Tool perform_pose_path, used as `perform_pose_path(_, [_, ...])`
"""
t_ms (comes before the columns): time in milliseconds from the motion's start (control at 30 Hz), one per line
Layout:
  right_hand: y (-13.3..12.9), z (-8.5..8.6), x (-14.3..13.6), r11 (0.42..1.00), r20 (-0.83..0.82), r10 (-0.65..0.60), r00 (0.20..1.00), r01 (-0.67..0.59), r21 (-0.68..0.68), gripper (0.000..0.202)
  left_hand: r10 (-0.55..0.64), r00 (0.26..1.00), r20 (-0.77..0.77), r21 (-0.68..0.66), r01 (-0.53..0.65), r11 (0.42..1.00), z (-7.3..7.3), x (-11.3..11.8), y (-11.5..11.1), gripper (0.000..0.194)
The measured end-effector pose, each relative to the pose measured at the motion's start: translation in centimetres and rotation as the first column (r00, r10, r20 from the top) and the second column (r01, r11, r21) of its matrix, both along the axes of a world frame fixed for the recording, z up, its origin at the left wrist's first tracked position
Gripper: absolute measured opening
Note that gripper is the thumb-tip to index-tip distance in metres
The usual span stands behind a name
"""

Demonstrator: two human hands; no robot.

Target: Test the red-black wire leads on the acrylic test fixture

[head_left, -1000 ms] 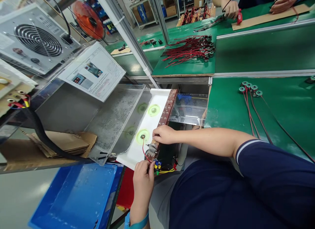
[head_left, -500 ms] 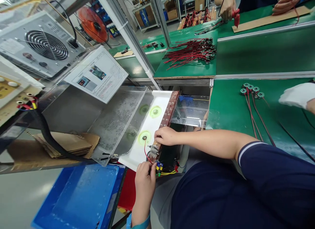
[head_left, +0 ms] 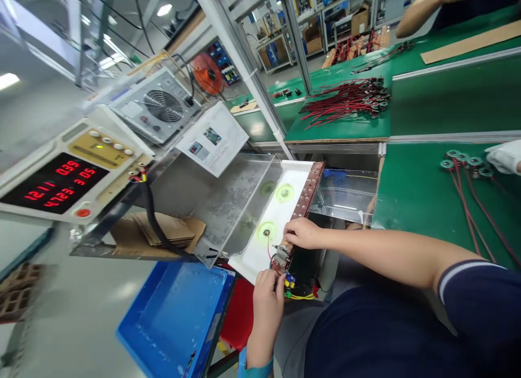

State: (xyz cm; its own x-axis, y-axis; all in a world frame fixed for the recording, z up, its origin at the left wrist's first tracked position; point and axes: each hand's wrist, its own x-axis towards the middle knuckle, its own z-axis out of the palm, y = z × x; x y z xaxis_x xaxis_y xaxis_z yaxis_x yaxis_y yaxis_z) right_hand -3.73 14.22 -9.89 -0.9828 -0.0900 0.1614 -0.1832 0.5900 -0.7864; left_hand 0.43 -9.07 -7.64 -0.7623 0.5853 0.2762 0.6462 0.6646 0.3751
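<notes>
My right hand [head_left: 302, 232] rests on the near end of a brown terminal strip [head_left: 304, 196] that edges a white tray [head_left: 264, 248]. Its fingers press on a metal clip there. My left hand [head_left: 266, 294] is just below, fingers pinched on a thin red wire [head_left: 268, 253]. That wire runs up to a small round part sitting on a green pad [head_left: 267, 232] on the tray. A second green pad [head_left: 284, 192] lies farther up the tray. Yellow, blue and green connectors [head_left: 291, 283] hang beside my left hand.
A tester with red digits [head_left: 61, 185] stands at left, with a fan unit [head_left: 157, 109] and an instruction sheet [head_left: 214, 139] behind it. A blue bin [head_left: 171, 318] sits below. Red-wired coils [head_left: 464, 160] lie on the green bench; a white-gloved hand [head_left: 504, 155] reaches in at right.
The view has swung left, bringing the tester's red display into sight. Both hands stay at the strip's near end.
</notes>
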Motion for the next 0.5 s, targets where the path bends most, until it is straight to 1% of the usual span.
perform_pose_path(233, [0.0, 0.0, 0.2, 1.000, -0.009, 0.015, 1.000, -0.015, -0.019, 0.015, 0.024, 1.000, -0.008, 0.006, -0.024, 1.000, -0.1, 0.1, 0.6, 0.024])
perform_pose_path(300, [0.0, -0.1, 0.0, 1.000, -0.009, 0.022, 1.000, -0.022, -0.019, 0.015, 0.053, 0.999, 0.008, 0.012, -0.053, 0.999, -0.2, 0.2, 0.2, 0.027])
perform_pose_path(367, [0.0, 0.0, -0.2, 1.000, -0.010, 0.010, 1.000, -0.010, -0.002, 0.016, 0.065, 0.996, 0.059, 0.020, -0.067, 0.998, -0.4, 0.4, -0.5, 0.030])
perform_pose_path(433, [-0.1, 0.4, 0.1, 0.999, 0.000, -0.010, 1.000, 0.010, 0.043, 0.017, 0.062, 0.991, 0.121, 0.047, -0.068, 0.997, -1.0, 0.3, -1.0, 0.031])
perform_pose_path(467, [-0.2, 0.7, 0.3, 0.997, 0.008, -0.015, 1.000, 0.014, 0.071, 0.018, 0.049, 0.987, 0.151, 0.067, -0.059, 0.996, -1.6, 0.0, -0.8, 0.031])
perform_pose_path(500, [-0.4, 1.0, 0.5, 0.995, 0.016, -0.008, 1.000, 0.007, 0.099, 0.018, 0.084, 0.984, 0.157, 0.107, -0.101, 0.989, -2.4, -0.6, -0.1, 0.032])
